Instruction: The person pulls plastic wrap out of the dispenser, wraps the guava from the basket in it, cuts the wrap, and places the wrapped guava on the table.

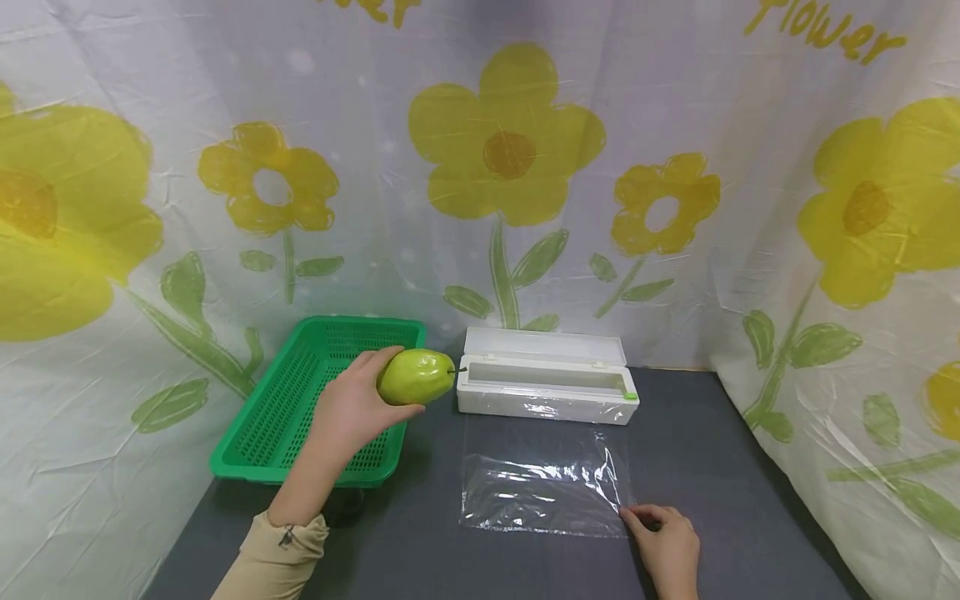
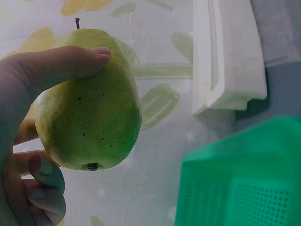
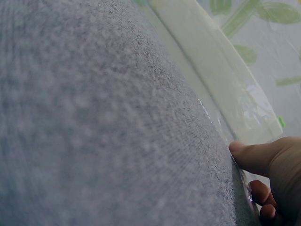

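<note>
My left hand (image 1: 351, 406) grips a yellow-green pear (image 1: 417, 377), held above the right side of a green basket (image 1: 245, 475). In the left wrist view the thumb lies across the pear (image 2: 94, 113), its dark stem pointing up. Down at the right, my right hand (image 1: 666, 542) pinches the near right corner of a sheet of clear plastic wrap (image 1: 540, 496). The wrap stretches over the table from a white dispenser box (image 1: 547, 408), whose lid (image 1: 543, 344) is raised. Thumb and fingers at the film's edge also show in the right wrist view.
The dark grey table (image 1: 720, 467) runs back to a white curtain (image 1: 375, 250) printed with yellow flowers, which also hangs along both sides. A small green slider (image 1: 630, 397) sits at the right end of the box's front.
</note>
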Demonstrator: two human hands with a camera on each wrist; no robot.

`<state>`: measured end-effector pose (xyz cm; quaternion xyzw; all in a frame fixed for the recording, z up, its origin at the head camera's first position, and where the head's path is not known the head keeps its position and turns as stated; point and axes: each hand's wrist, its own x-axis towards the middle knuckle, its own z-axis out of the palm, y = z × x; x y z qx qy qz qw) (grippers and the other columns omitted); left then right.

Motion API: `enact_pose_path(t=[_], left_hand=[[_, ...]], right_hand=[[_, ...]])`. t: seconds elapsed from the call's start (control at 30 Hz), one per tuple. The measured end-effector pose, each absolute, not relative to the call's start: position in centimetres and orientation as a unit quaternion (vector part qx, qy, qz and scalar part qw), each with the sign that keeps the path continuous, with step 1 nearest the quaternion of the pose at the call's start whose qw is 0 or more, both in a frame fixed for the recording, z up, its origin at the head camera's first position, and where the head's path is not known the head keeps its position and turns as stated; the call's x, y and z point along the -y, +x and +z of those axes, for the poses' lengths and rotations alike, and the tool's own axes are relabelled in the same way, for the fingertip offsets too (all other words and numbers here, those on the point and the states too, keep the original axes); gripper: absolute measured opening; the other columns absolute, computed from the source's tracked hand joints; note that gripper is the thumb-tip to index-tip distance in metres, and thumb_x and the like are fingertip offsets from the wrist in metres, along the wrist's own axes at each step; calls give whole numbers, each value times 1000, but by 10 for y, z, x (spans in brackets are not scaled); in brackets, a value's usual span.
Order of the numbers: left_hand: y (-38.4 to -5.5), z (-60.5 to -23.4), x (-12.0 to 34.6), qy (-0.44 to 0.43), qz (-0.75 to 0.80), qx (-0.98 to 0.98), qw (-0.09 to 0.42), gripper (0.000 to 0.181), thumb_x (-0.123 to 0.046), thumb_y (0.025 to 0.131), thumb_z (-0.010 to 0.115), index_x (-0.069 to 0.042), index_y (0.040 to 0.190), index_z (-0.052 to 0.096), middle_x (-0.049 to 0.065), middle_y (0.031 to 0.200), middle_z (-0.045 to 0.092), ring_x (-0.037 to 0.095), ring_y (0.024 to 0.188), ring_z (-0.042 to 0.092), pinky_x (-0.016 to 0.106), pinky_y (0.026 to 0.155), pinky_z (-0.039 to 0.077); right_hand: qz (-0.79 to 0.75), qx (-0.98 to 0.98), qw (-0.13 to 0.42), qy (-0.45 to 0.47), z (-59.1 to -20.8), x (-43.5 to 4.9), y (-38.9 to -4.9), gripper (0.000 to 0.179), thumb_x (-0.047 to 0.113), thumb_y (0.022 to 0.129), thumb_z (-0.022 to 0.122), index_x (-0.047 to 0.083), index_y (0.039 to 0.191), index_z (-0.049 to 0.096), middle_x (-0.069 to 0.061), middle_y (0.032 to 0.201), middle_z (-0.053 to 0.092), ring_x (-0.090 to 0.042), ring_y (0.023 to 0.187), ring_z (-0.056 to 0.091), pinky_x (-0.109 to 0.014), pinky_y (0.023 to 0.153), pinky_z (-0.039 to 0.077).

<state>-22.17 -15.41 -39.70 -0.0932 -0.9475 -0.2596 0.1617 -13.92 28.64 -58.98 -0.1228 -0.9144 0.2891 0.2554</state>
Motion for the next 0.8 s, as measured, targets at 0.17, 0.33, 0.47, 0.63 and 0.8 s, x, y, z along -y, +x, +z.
enact_pose_path(t=[0.17,0.33,0.47,0.63,0.8], left_hand=[[-218,-399,141,-99,-267,945,163,89,-45,75,96,-17,150,58,13,135,66,38,106,70,57,79,58],[-215,-406,125,-114,-261,942,175,86,-46,73,96,-18,146,62,9,130,68,33,99,72,51,73,58],[-214,-415,112,-122,-240,944,188,86,-47,71,96,-18,144,63,6,127,69,29,94,72,47,68,58],[-211,-426,97,-128,-223,946,200,83,-49,69,96,-18,140,65,5,123,70,27,82,71,42,61,56],[-210,-432,83,-138,-210,945,209,83,-49,69,96,-16,139,66,6,120,71,25,71,68,38,55,53]], right_hand=[[290,914,254,-122,-591,-286,-140,15,19,78,94,9,78,83,-9,78,75,-37,78,64,-56,78,48],[289,915,254,-118,-591,-287,-140,16,20,78,93,8,77,82,-9,77,74,-37,78,64,-56,76,47],[290,914,257,-121,-591,-287,-140,15,20,78,93,9,77,83,-8,76,74,-36,78,64,-56,77,47],[289,914,259,-122,-591,-287,-140,16,19,78,94,9,77,82,-8,76,74,-35,77,63,-54,76,48],[286,914,259,-123,-591,-286,-140,15,19,78,94,9,76,82,-8,76,74,-35,76,63,-54,75,47]])
